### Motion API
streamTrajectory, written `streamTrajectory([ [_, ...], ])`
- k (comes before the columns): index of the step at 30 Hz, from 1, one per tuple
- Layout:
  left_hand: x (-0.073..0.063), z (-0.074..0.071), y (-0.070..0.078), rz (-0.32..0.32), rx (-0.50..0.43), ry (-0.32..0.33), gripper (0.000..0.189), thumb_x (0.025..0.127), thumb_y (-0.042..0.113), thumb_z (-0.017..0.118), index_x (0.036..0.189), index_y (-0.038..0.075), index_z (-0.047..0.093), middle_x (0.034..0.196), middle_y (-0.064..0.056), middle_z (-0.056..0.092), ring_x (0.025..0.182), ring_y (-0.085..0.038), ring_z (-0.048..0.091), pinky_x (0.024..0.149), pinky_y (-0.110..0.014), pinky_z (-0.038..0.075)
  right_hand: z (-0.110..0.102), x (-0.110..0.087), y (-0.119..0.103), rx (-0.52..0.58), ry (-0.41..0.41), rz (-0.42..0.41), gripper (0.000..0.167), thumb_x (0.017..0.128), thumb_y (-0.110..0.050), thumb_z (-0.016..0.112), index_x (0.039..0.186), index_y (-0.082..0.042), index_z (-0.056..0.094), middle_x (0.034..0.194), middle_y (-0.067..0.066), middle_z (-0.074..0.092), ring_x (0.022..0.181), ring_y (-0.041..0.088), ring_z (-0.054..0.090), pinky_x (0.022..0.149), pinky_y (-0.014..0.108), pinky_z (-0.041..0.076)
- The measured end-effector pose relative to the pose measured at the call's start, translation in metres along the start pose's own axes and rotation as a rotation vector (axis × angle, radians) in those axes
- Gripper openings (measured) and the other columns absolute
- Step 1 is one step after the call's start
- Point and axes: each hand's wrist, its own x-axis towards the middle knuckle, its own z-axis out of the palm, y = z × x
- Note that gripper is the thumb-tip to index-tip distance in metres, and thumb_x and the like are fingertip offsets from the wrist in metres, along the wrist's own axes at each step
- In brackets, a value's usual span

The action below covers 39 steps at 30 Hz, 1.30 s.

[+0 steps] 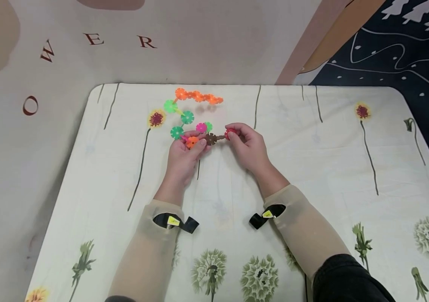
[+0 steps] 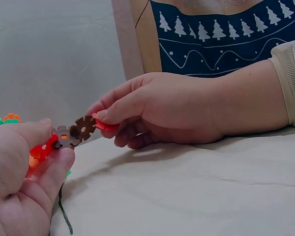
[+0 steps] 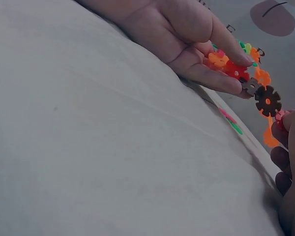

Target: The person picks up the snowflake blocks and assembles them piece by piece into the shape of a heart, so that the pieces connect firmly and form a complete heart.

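A chain of plastic interlocking snowflake discs spans both hands over the table. My left hand (image 1: 184,157) pinches it between thumb and fingers, close to a grey-brown disc (image 2: 64,137). A red disc and an orange disc (image 1: 192,142) show beside the left thumb. Beyond them a dark brown disc (image 3: 268,101) sticks out toward my right hand (image 1: 250,147). The right thumb and fingers pinch a red disc (image 2: 107,125), its edge right at the brown disc. From the left hand the chain runs back through green discs (image 1: 177,133) to a row of orange discs (image 1: 198,97).
A pink disc (image 1: 201,127) and a green disc (image 1: 209,126) lie on the table just beyond the hands. The tablecloth (image 1: 312,167) is white with printed flowers. Behind the table's far edge rises a light wall (image 1: 214,50), with dark patterned fabric (image 1: 388,58) at the right.
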Motion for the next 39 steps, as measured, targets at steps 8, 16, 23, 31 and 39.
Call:
streamTrajectory([
  [8,0.0002,-0.0007,-0.0014,-0.001,0.020,-0.007,0.040,0.102,0.000,0.070,0.139,-0.002,0.056,0.136,-0.015,0.068,0.123,-0.028,0.069,0.098,-0.034,0.059,-0.0023,-0.0011,0.0007,-0.005,-0.003,-0.022,0.018,0.101,-0.002,0.071,0.118,0.001,0.078,0.097,0.013,0.077,0.086,0.018,0.069,0.081,0.023,0.055],
  [16,0.0002,-0.0017,0.0003,-0.016,0.110,-0.005,0.037,0.100,0.001,0.074,0.135,0.005,0.064,0.134,-0.013,0.071,0.115,-0.027,0.073,0.096,-0.032,0.060,-0.0033,-0.0012,-0.0003,0.019,0.005,0.017,0.017,0.101,-0.003,0.073,0.116,0.001,0.079,0.099,0.014,0.079,0.086,0.013,0.069,0.081,0.024,0.056],
  [23,0.0012,-0.0010,0.0001,-0.012,0.053,0.002,0.040,0.102,0.005,0.072,0.139,0.002,0.057,0.137,-0.014,0.067,0.118,-0.028,0.070,0.096,-0.033,0.060,-0.0016,-0.0003,-0.0002,0.027,-0.019,0.026,0.015,0.103,-0.005,0.071,0.114,0.000,0.080,0.099,0.013,0.079,0.087,0.013,0.071,0.083,0.027,0.057],
  [31,0.0024,-0.0041,0.0031,0.001,-0.041,0.034,0.040,0.106,0.008,0.067,0.141,0.005,0.047,0.139,-0.015,0.061,0.122,-0.029,0.068,0.099,-0.035,0.059,0.0016,0.0041,-0.0048,-0.134,0.007,0.110,0.029,0.110,-0.010,0.051,0.129,-0.008,0.072,0.113,0.005,0.075,0.108,0.018,0.066,0.101,0.035,0.053],
  [39,0.0020,-0.0042,0.0034,0.010,-0.139,0.053,0.046,0.104,0.002,0.067,0.144,0.004,0.043,0.142,-0.018,0.059,0.129,-0.030,0.064,0.101,-0.034,0.057,0.0017,0.0038,-0.0027,-0.463,-0.184,0.002,0.024,0.101,-0.009,0.059,0.120,-0.008,0.075,0.134,0.007,0.066,0.126,0.027,0.054,0.108,0.043,0.045],
])
